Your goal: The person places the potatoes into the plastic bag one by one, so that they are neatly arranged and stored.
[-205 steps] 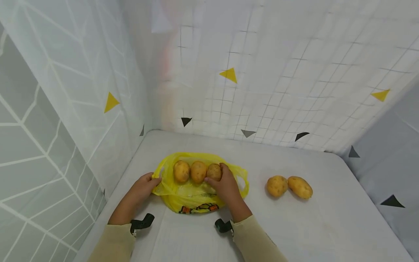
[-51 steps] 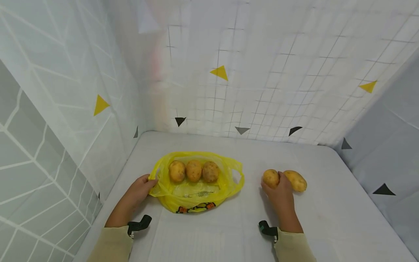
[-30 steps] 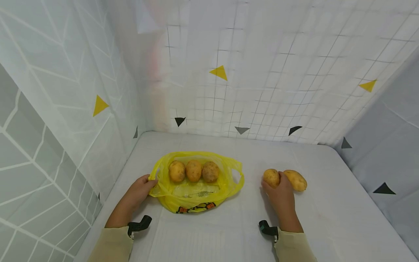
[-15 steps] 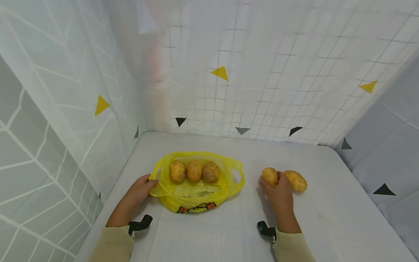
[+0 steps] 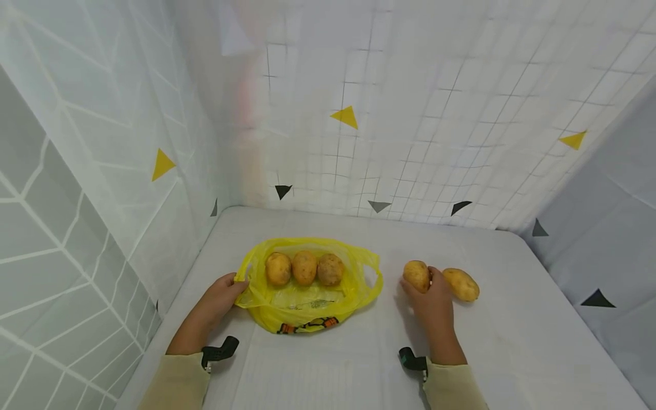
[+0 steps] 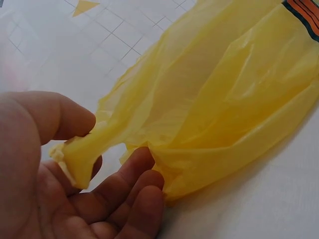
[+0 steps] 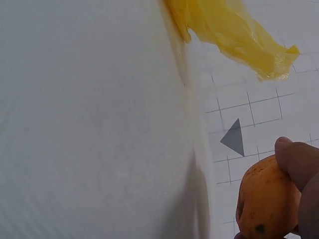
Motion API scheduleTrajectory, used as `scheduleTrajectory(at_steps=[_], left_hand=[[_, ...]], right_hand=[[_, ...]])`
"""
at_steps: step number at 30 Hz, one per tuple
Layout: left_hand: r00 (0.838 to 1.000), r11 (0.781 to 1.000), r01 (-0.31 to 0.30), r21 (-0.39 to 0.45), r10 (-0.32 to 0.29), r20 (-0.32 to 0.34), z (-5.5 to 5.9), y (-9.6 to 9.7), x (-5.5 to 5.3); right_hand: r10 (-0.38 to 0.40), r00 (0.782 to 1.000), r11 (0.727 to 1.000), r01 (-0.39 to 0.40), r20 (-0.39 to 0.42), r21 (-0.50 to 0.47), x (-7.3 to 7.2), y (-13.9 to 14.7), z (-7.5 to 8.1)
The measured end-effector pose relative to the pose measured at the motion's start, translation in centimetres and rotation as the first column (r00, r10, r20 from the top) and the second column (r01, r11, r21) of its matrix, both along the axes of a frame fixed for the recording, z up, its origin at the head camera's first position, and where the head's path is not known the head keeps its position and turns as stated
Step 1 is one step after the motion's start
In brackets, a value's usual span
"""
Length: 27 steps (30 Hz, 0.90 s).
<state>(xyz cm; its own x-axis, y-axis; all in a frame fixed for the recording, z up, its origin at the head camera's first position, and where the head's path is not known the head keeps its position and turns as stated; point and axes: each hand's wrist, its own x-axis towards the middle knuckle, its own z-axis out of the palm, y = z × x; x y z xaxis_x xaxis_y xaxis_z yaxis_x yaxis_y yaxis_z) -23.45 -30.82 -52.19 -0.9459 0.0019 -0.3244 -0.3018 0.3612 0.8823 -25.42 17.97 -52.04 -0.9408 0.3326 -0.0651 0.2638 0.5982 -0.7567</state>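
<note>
– Filling 8 & 4 o'clk up close, w/ the yellow bag [image 5: 307,315] as clock ctr: tan sleeves [image 5: 174,380], plus a blk wrist mount [image 5: 220,348] on each arm.

– L side?

– L hand [image 5: 219,295] at 9 o'clk. Grip's nearly closed, pinching the bag's handle [image 6: 79,162]; other fingers bent just below it.

– R side?

– R hand [image 5: 431,296] at 3 o'clk, well apart from the bag. Grip's spread to abt a potato's width, thumb & fingers round the held potato [image 5: 416,275]. Can't tell if that's clear of the counter [image 5: 328,376].

– Bag contents?

– 3 potatoes [image 5: 304,268], side by side in a row toward its 12 o'clk rim. Blk/orange print [image 5: 329,322] along its 6 o'clk edge.

– Any loose?

– Just 1, the oval potato [image 5: 461,284]: 3 o'clk, lying on the counter right beside R hand's far side.

– Far end?

– Pale wall sheet [image 5: 420,114], thin gridlines. Blk triangle [image 5: 283,191] low, betw 11 & 12; grey triangle [image 5: 380,206] betw 1 & 2; yellow triangle [image 5: 346,117] higher, betw 12 & 1.
</note>
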Motion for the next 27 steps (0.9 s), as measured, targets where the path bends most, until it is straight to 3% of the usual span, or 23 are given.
scheduleTrajectory(at_steps=[15, 27], left_hand=[[1.000, 1.000, 0.007, 0.000, -0.007, -0.020, -0.5, -0.2, -0.3], [1.000, 1.000, 0.002, 0.018, -0.001, -0.009, 0.0, 0.0, 0.0]], right_hand=[[0.004, 1.000, 1.000, -0.004, 0.010, -0.020, -0.1, -0.3, 0.4], [0.007, 1.000, 0.993, -0.011, -0.030, -0.115, 0.2, -0.1, 1.7]])
